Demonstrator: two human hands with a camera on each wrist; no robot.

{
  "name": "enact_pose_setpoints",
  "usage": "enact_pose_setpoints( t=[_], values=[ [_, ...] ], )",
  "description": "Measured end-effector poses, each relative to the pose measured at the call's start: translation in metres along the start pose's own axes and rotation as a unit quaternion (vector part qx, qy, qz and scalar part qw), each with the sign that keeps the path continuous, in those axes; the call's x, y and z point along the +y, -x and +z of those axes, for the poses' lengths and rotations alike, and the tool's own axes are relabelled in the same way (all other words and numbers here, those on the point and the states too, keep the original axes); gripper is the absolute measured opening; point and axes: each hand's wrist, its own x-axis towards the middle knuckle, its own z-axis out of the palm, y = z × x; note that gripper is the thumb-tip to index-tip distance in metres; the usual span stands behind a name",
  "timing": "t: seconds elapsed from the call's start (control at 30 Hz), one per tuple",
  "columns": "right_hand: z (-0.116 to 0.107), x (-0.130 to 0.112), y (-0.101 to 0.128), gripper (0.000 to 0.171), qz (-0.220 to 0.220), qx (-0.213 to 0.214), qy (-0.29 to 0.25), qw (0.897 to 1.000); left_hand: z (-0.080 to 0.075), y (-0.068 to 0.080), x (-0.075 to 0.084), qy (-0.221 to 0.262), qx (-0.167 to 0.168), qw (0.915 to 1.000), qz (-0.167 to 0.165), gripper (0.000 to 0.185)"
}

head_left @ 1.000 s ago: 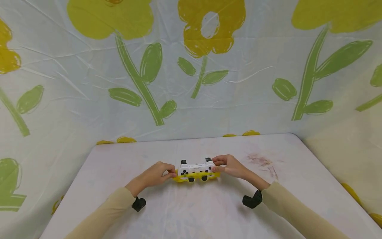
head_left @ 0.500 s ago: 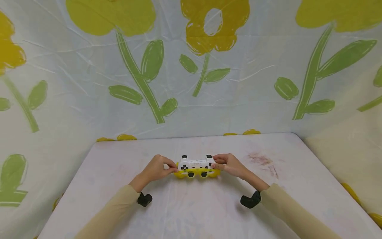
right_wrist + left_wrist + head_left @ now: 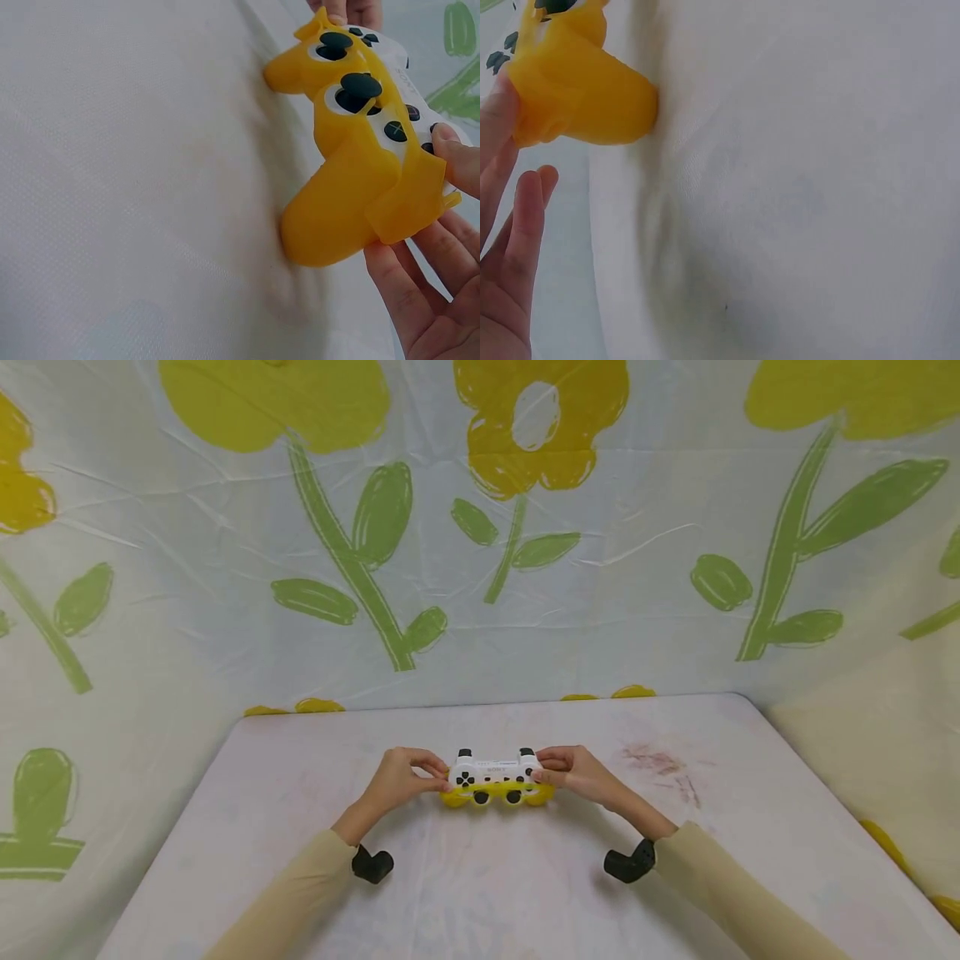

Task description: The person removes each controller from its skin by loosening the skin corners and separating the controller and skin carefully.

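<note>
Game controller, white with black buttons, half seated in a yellow rubber cover, near the middle of the counter. Rests with its grips down on the white cloth, probably so the counter takes the weight while the cover is worked along its edges. Left hand at the left end, fingers curled and pinching the cover's edge against the body. Right hand at the right end, fingers gripping a loose yellow flap that stands clear of the white shell. Held from both ends, likely to keep the slippery rubber stretched evenly. Faint reddish stains on the counter to the right; flowered sheet hung behind on the far side.
</note>
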Motion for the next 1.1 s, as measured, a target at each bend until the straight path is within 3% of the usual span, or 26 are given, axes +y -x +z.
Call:
enact_pose_setpoints(
  t=[0.27, 0.5, 0.7, 1.1],
  values=[
    [-0.003, 0.001, -0.005, 0.056, -0.003, -0.009, -0.01, 1.0, 0.004, -0.002, 0.004, -0.018, 0.0, 0.9996, -0.022, 0.055],
    [-0.013, 0.006, -0.011, 0.054, -0.017, -0.024, -0.006, 1.0, 0.01, -0.004, 0.004, -0.014, -0.07, 0.9974, -0.012, 0.05],
    [-0.017, 0.011, -0.015, 0.057, -0.016, -0.03, -0.014, 0.999, 0.013, -0.005, 0.01, 0.001, -0.092, 0.9958, -0.004, 0.053],
    [-0.018, 0.01, -0.01, 0.057, -0.006, -0.036, -0.025, 0.999, 0.027, -0.011, 0.041, -0.009, -0.03, 0.9942, -0.103, 0.047]
  ],
)
